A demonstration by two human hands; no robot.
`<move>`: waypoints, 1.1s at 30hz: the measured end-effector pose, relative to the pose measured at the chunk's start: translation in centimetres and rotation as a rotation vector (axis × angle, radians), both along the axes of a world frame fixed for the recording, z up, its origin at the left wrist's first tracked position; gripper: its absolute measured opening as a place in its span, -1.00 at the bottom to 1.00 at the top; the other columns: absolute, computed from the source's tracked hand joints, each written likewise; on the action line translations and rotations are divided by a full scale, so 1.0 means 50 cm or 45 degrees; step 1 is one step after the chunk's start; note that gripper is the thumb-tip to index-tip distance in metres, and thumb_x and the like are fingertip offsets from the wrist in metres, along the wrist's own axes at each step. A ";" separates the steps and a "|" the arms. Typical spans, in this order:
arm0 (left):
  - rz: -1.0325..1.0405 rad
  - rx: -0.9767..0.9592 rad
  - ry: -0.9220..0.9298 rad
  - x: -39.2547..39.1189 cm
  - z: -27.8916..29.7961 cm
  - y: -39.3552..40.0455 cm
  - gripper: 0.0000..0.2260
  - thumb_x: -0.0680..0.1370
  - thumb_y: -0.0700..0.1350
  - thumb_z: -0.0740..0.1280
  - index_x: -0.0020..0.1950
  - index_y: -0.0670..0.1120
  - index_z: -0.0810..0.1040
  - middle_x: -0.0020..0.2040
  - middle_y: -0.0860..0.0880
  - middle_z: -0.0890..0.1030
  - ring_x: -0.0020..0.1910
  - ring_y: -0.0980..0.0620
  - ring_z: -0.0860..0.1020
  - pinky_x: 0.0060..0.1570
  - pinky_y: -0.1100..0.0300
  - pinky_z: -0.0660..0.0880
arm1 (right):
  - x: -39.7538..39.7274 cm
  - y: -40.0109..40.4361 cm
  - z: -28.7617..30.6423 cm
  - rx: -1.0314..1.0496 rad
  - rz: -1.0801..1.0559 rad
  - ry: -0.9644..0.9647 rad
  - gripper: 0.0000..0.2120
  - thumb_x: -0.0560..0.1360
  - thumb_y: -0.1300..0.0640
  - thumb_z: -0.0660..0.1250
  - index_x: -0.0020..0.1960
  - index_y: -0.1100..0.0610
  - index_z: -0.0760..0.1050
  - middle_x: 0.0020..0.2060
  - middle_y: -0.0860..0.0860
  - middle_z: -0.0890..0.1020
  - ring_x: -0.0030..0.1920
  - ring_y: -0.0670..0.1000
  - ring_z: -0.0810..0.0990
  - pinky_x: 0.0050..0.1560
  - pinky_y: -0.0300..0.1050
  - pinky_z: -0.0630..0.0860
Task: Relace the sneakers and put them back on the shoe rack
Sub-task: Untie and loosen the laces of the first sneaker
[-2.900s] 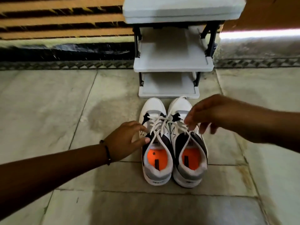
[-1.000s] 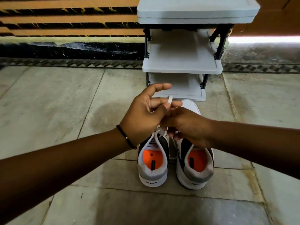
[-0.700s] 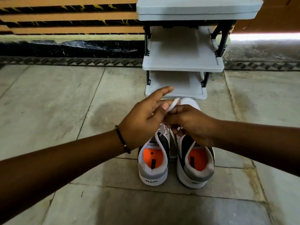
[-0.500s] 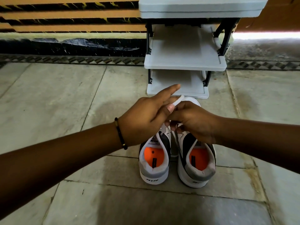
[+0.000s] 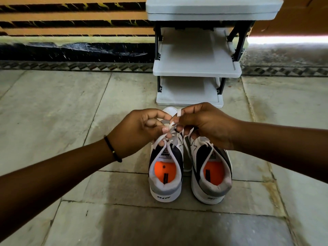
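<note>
Two white, grey and black sneakers with orange insoles stand side by side on the floor, heels toward me: the left sneaker (image 5: 166, 174) and the right sneaker (image 5: 211, 176). Both hands hover over the front of the left one. My left hand (image 5: 140, 132) pinches a strand of the white shoelace (image 5: 171, 127). My right hand (image 5: 204, 124) pinches the other end, whose tip sticks up above my fingers. The lace strands cross between my fingertips. My hands hide the sneakers' toes and most eyelets.
A small grey shoe rack (image 5: 197, 68) with black side frames stands just beyond the sneakers, against the wall; its shelves hold nothing. The floor is stone slabs (image 5: 71, 121), with a patterned border strip along the wall.
My hands have drawn slightly apart and lower over the left sneaker; the left forefinger, stretched out before, is now curled in. The lace end now sticks up from my right hand.
</note>
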State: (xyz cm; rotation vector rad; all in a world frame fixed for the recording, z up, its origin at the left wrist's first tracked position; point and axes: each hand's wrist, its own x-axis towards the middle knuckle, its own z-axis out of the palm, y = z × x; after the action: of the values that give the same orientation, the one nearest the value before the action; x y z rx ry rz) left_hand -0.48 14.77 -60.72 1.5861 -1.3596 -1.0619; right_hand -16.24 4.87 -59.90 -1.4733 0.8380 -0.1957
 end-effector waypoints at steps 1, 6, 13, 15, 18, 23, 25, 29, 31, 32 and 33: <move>-0.031 0.055 0.094 -0.005 0.002 -0.001 -0.77 0.45 -0.22 0.33 0.07 -0.02 0.53 -0.31 0.04 0.72 -0.36 0.05 0.66 -0.33 0.27 0.58 | 0.000 -0.002 0.002 -0.001 0.006 -0.002 -0.92 0.43 0.22 0.37 -0.24 0.18 0.59 -0.36 0.07 0.59 -0.40 -0.05 0.47 -0.39 -0.17 0.31; -0.107 0.097 0.080 -0.020 -0.005 0.002 -0.70 0.43 -0.24 0.36 0.05 0.10 0.49 -0.31 0.03 0.70 -0.32 0.10 0.65 -0.32 0.31 0.56 | -0.007 -0.004 0.014 -0.088 0.076 -0.004 -0.92 0.42 0.24 0.36 -0.17 0.22 0.63 -0.36 0.05 0.61 -0.36 -0.07 0.49 -0.35 -0.17 0.34; -0.060 -0.091 -0.373 -0.017 -0.003 -0.010 -0.83 0.41 -0.16 0.40 -0.01 -0.05 0.54 -0.28 -0.09 0.69 -0.34 0.06 0.65 -0.17 0.24 0.59 | -0.011 0.007 0.025 -0.212 0.101 -0.060 -0.93 0.40 0.35 0.37 -0.19 0.24 0.62 -0.35 0.06 0.63 -0.42 -0.16 0.52 -0.39 -0.30 0.40; -0.091 -0.084 -0.463 -0.017 -0.006 -0.009 -0.90 0.42 -0.13 0.39 -0.08 -0.05 0.56 -0.29 -0.08 0.68 -0.35 0.09 0.63 -0.22 0.18 0.60 | -0.009 0.009 0.029 -0.255 0.103 -0.102 -0.92 0.40 0.37 0.37 -0.17 0.26 0.62 -0.34 0.06 0.64 -0.42 -0.20 0.55 -0.39 -0.38 0.44; -0.156 -0.127 -0.694 -0.013 -0.011 -0.011 -0.87 0.42 -0.03 0.39 -0.17 -0.08 0.58 -0.37 0.03 0.62 -0.40 0.11 0.56 -0.27 0.18 0.52 | -0.005 0.012 0.029 -0.465 0.204 -0.075 -0.96 0.38 0.31 0.41 -0.18 0.23 0.63 -0.32 0.08 0.64 -0.33 -0.02 0.55 -0.20 -0.18 0.51; -0.049 -0.102 -0.809 -0.008 -0.022 -0.014 -0.71 0.39 0.09 0.24 -0.30 -0.12 0.57 -0.33 -0.04 0.54 -0.39 0.11 0.45 -0.33 0.23 0.35 | -0.003 0.015 0.028 -0.654 0.317 -0.045 -0.93 0.37 0.27 0.44 -0.20 0.12 0.62 -0.30 0.01 0.64 -0.30 0.04 0.54 -0.27 -0.21 0.48; 0.041 0.080 -0.476 -0.012 -0.012 -0.019 -0.73 0.42 0.06 0.27 -0.27 -0.10 0.63 -0.29 -0.05 0.66 -0.28 0.06 0.58 -0.19 0.22 0.48 | -0.003 0.009 0.027 -0.716 0.289 -0.025 -0.86 0.36 0.28 0.44 -0.22 0.05 0.60 -0.33 -0.03 0.63 -0.28 0.06 0.56 -0.26 -0.17 0.49; 0.254 0.431 0.201 -0.015 0.010 -0.028 -0.86 0.51 -0.11 0.24 -0.15 0.06 0.57 -0.29 0.18 0.66 -0.20 0.25 0.58 -0.17 0.22 0.41 | 0.002 -0.002 0.027 -0.825 0.251 0.021 -0.84 0.36 0.28 0.44 -0.24 0.02 0.57 -0.35 -0.11 0.61 -0.27 0.06 0.59 -0.19 -0.09 0.54; 0.283 0.498 0.393 -0.010 0.015 -0.027 -0.87 0.51 -0.05 0.21 -0.10 0.06 0.55 -0.18 0.12 0.64 -0.09 0.14 0.56 -0.12 0.11 0.31 | 0.004 -0.005 0.025 -0.751 0.214 0.006 -0.88 0.36 0.26 0.45 -0.24 0.05 0.58 -0.37 -0.10 0.59 -0.33 0.02 0.57 -0.23 -0.12 0.55; 0.298 0.497 0.458 -0.008 0.015 -0.026 -0.87 0.51 -0.03 0.20 -0.10 0.06 0.55 -0.16 0.11 0.64 -0.06 0.12 0.56 -0.12 0.10 0.30 | 0.004 -0.006 0.024 -0.686 0.185 -0.013 -0.90 0.37 0.25 0.45 -0.23 0.08 0.59 -0.40 -0.10 0.58 -0.38 -0.04 0.54 -0.31 -0.20 0.52; 0.326 0.484 0.507 -0.009 0.017 -0.026 -0.87 0.52 -0.01 0.20 -0.12 0.06 0.54 -0.15 0.10 0.63 -0.04 0.10 0.56 -0.10 0.10 0.31 | 0.005 -0.006 0.023 -0.605 0.150 -0.045 -0.92 0.37 0.25 0.45 -0.23 0.10 0.59 -0.43 -0.11 0.56 -0.43 -0.12 0.50 -0.39 -0.28 0.45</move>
State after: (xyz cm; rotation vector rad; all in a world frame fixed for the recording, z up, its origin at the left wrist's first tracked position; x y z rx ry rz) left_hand -0.91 13.49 -59.90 1.6444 -0.6975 -1.4382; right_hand -15.99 4.58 -58.77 -1.9518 0.7004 -0.3478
